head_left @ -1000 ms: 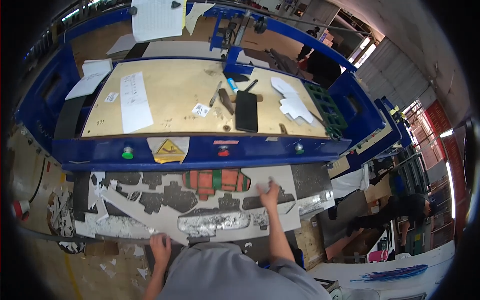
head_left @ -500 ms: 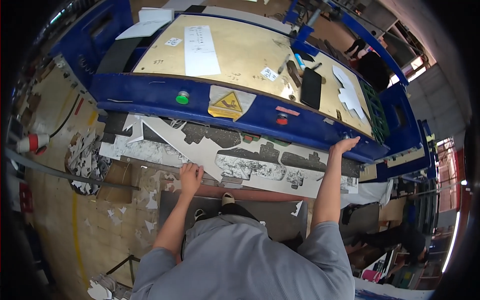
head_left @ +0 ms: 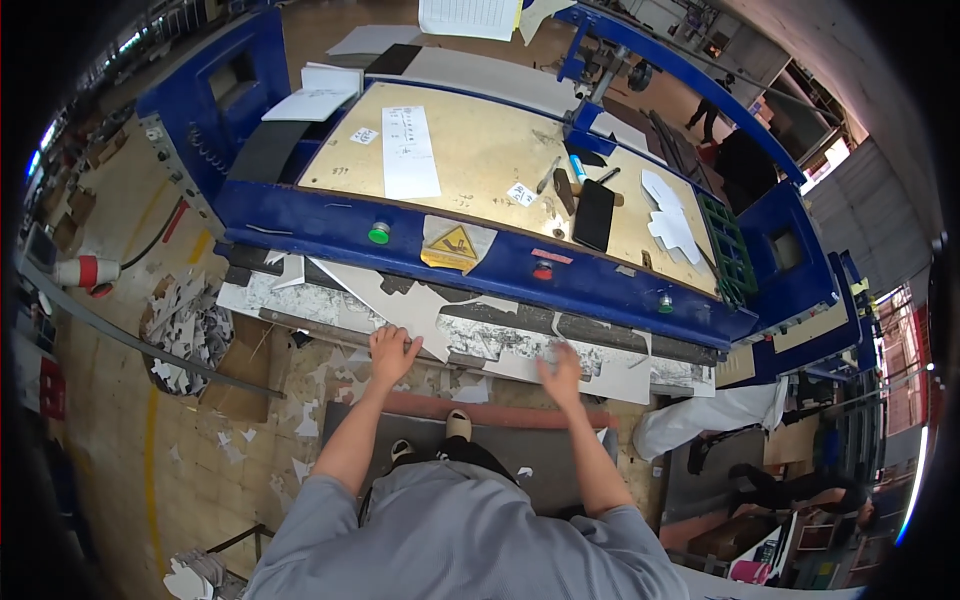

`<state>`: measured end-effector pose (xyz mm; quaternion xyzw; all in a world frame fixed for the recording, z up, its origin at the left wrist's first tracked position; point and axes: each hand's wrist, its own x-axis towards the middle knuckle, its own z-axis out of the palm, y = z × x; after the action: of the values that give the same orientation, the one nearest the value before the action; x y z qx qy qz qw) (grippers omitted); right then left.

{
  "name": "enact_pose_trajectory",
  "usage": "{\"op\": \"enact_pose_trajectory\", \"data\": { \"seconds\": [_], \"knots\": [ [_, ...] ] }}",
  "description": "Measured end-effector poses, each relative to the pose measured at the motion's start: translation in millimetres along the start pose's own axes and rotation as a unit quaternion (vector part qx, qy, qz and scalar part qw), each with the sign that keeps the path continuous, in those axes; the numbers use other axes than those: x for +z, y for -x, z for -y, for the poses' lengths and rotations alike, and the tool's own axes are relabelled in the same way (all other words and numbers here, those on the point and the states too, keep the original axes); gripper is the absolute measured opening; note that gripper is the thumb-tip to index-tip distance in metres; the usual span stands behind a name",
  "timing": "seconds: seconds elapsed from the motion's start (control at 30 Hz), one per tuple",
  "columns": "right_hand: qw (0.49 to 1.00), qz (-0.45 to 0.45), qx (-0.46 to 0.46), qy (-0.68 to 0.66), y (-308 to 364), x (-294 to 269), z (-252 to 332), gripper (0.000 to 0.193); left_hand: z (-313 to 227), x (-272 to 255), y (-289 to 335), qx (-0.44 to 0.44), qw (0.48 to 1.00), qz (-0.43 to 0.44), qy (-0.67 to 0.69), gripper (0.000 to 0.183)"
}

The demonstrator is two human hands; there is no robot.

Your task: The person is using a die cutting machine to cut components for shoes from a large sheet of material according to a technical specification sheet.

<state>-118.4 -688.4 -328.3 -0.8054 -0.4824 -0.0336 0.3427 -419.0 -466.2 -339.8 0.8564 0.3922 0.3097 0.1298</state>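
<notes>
In front of the blue press (head_left: 330,225), cut pale-grey cardboard (head_left: 425,312) lies partly under its front beam. My left hand (head_left: 392,357) rests at the near edge of this board, fingers stretched forward and thumb apart. Farther right, my right hand (head_left: 562,372) is over the near strip of cut board (head_left: 620,378), its fingers apart and slightly blurred; I see nothing held in it. Between my hands shows the scuffed black-and-white cutting bed (head_left: 480,338). The beam hides the far part of the board.
The beam carries a green button (head_left: 379,233), a red button (head_left: 543,269) and another green button (head_left: 665,303). On the press top lie a phone (head_left: 594,215), a paper strip (head_left: 409,155) and white cut shapes (head_left: 672,225). A scrap heap (head_left: 185,335) stands left.
My right hand has come away from the button at the beam's right end, moving left and nearer to the board. My left hand stays at the board's edge. The view has shifted.
</notes>
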Motion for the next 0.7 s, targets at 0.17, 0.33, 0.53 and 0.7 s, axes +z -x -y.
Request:
{"op": "enact_pose_trajectory", "data": {
  "seconds": [0.17,0.33,0.53,0.7],
  "knots": [
    [0.990,0.087,-0.105,0.035,-1,36,48,0.043,-7,4,-1,-0.011,1.000,0.001,0.001,0.030],
    [0.992,0.121,-0.003,0.046,-8,53,47,0.046,-6,5,-6,-0.023,0.999,0.021,-0.024,0.037],
    [0.997,0.053,-0.022,0.056,4,58,46,0.039,-8,5,-6,-0.037,0.998,0.051,-0.031,0.041],
    [0.998,0.042,0.006,0.056,6,61,53,0.037,-5,7,-3,-0.030,0.998,0.040,-0.042,0.041]
  ]
}}
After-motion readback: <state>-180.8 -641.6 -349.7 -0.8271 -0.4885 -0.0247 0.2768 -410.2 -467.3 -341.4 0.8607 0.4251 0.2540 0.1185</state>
